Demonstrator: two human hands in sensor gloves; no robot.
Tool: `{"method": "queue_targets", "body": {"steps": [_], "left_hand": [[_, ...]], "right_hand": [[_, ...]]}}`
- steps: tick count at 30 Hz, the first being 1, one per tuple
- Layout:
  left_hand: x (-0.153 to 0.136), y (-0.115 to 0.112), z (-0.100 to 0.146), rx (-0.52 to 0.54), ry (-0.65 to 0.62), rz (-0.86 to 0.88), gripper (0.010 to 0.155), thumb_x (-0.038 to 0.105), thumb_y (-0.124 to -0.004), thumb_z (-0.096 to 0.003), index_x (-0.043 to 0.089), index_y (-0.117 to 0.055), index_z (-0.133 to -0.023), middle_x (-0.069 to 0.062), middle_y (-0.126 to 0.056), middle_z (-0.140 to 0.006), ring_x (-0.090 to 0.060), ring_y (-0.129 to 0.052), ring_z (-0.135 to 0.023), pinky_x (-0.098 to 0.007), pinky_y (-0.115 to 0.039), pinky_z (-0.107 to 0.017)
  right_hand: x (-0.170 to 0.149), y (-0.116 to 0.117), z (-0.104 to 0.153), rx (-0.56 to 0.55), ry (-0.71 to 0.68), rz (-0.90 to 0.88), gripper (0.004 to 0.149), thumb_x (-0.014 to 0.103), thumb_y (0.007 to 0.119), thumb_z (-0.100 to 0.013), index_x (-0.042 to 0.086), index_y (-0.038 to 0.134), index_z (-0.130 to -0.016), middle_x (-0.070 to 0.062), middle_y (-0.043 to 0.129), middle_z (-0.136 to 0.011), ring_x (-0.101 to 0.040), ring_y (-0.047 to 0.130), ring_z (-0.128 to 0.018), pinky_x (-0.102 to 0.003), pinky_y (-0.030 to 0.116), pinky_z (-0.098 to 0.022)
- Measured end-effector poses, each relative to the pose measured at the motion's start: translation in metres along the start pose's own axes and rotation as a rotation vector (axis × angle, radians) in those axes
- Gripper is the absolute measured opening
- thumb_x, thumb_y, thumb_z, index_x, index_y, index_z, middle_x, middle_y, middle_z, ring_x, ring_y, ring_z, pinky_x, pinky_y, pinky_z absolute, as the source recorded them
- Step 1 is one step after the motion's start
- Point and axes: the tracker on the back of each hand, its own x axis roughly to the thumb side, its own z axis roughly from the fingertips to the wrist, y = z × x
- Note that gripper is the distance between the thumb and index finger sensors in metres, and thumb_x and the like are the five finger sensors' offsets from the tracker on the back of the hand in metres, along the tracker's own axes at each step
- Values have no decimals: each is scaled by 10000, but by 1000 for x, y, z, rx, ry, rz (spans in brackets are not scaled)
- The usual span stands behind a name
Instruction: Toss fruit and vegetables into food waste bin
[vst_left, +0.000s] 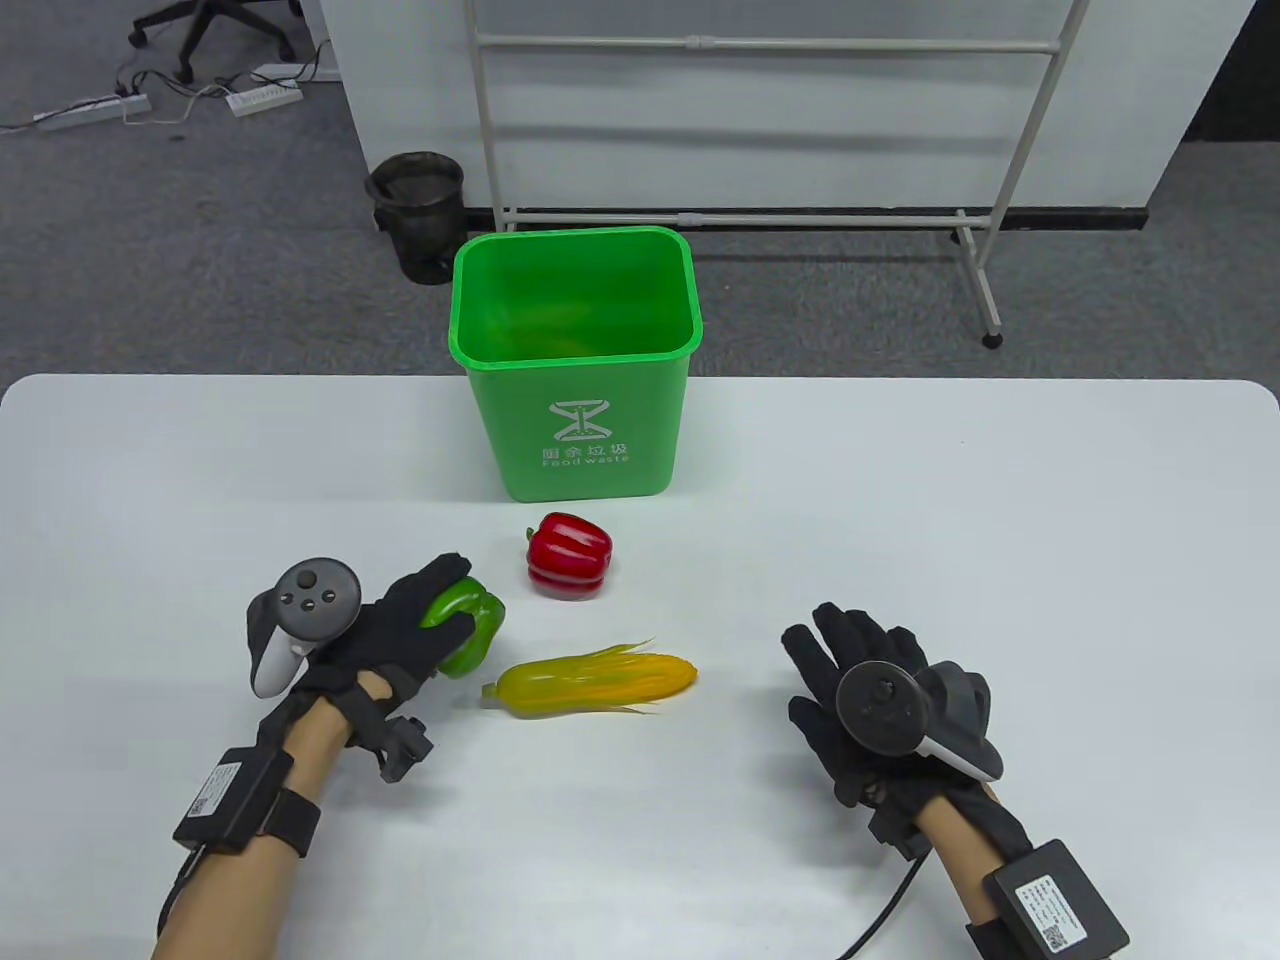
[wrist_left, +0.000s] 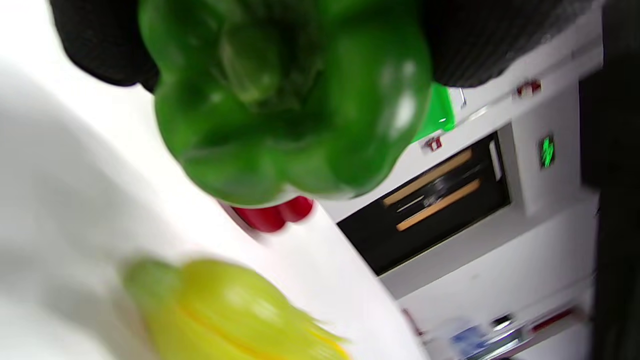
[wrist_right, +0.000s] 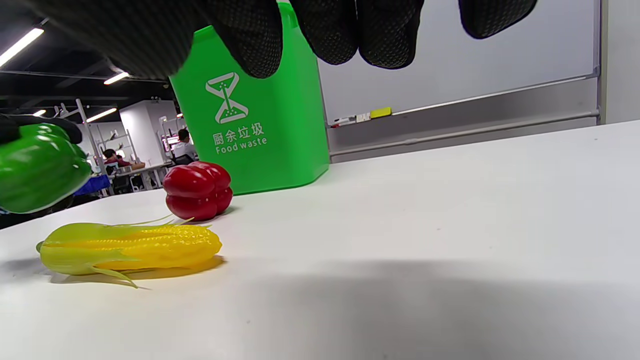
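Note:
A green food waste bin (vst_left: 575, 420) stands upright at the table's far middle; it also shows in the right wrist view (wrist_right: 250, 110). My left hand (vst_left: 400, 640) grips a green bell pepper (vst_left: 468, 628), lifted off the table in the left wrist view (wrist_left: 285, 100) and right wrist view (wrist_right: 40, 170). A red bell pepper (vst_left: 568, 556) sits in front of the bin. A yellow corn cob (vst_left: 590, 682) lies nearer me. My right hand (vst_left: 850, 680) hovers open and empty to the right of the corn.
The white table (vst_left: 1000, 520) stretches wide to the right. Behind it on the floor stand a black waste basket (vst_left: 418, 212) and a white metal rack (vst_left: 760, 215).

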Motion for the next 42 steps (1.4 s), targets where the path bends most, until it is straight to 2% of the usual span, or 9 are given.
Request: {"method": "queue_targets", "body": {"steps": [10, 17, 19, 21, 24, 26, 34, 38, 42], "left_hand": [[-18, -88, 49, -358, 105, 681, 778, 588, -615, -499, 89, -409, -1060, -430, -616, -991, -552, -928, -754, -605, -868, -528], [-7, -144, 48, -524, 166, 985, 796, 592, -567, -522, 39, -342, -1048, -438, -575, -996, -542, -916, -779, -593, -866, -556], [32, -127, 19, -457, 70, 1002, 810, 606, -551, -529, 20, -334, -1043, -441, -577, -988, -515, -924, -786, -569, -877, -563], [112, -74, -38, -273, -145, 1022, 820, 633, -506, -521, 24, -264, -1013, -426, -486, -1021, -486, -893, -839, -540, -866, -611], [171, -10, -84, 14, -181, 1027, 994, 713, -448, -447, 14, 48, -950, -443, -215, -1032, -605, -671, -933, -646, -717, -663], [165, 4, -89, 139, -108, 1029, 1028, 725, -461, -453, -13, 63, -940, -469, -224, -996, -682, -579, -921, -710, -642, -641], [108, 17, -61, 119, -123, 1006, 965, 710, -443, -494, 29, 13, -1002, -397, -86, -1068, -641, -418, -987, -713, -500, -691], [127, 23, -49, 87, -198, 841, 910, 682, -496, -508, 65, -104, -1051, -359, -147, -1097, -614, -412, -1003, -722, -480, -695], [161, 15, -32, 130, -278, 391, 837, 631, -599, -498, 66, -334, -1056, -330, -360, -1103, -594, -557, -969, -709, -567, -661]], "right_hand": [[1, 3, 0, 10, 0, -3, 702, 497, 722, -425, 249, 564, -1063, -125, 471, -1151, -456, 562, -1083, -735, 449, -725], [3, 4, -1, 15, -4, 2, 695, 496, 719, -426, 249, 572, -1059, -127, 478, -1147, -453, 569, -1081, -732, 455, -723], [3, 2, -1, 3, 2, -10, 694, 495, 718, -427, 250, 571, -1059, -122, 480, -1147, -456, 571, -1078, -732, 457, -723], [3, 1, 0, -8, -3, -30, 694, 495, 718, -426, 246, 575, -1058, -128, 482, -1146, -458, 571, -1077, -731, 462, -722], [5, 5, -1, 18, 5, -25, 695, 496, 718, -427, 248, 570, -1059, -126, 479, -1146, -456, 572, -1077, -730, 463, -721], [6, 6, 0, 24, -2, -13, 696, 496, 718, -426, 245, 573, -1059, -127, 478, -1146, -455, 573, -1077, -730, 463, -721], [5, 1, 1, 13, -12, -43, 698, 493, 720, -427, 243, 568, -1061, -127, 478, -1147, -459, 570, -1078, -730, 461, -723], [6, 2, 1, 14, -11, -36, 700, 493, 721, -427, 242, 566, -1062, -131, 478, -1147, -458, 567, -1079, -731, 460, -722], [6, 3, 0, 17, -9, -37, 699, 493, 720, -427, 241, 569, -1061, -127, 478, -1147, -458, 570, -1078, -731, 460, -722]]}}
